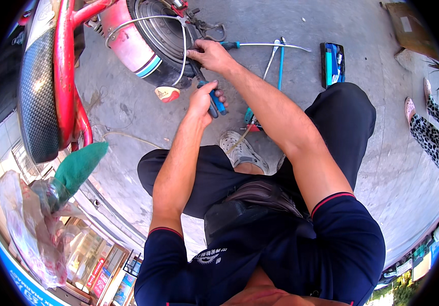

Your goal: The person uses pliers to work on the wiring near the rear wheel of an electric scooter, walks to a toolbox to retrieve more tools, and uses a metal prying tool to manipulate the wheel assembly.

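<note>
My left hand (204, 99) is closed around a tool with blue and dark grey handles (217, 106), its dark end reaching to the black tyre (165, 54) of a scooter's rear wheel. My right hand (208, 55) is at the tyre's edge, fingers closed on something I cannot make out, beside a pale cable (182, 61) looping over a pink striped mudguard (128, 48). A blue-handled lever (250, 44) lies right of my right hand. More long tools (281, 64) lie on the pavement. A small cream-and-red object (167, 94) sits below the wheel.
An open toolbox (332, 65) lies at right, a cardboard box (412, 29) beyond it. A person in patterned trousers (428, 143) stands at the far right. A red scooter frame (65, 76), green cloth (80, 168) and plastic bags (33, 229) are at left. An air hose (127, 136) crosses the ground.
</note>
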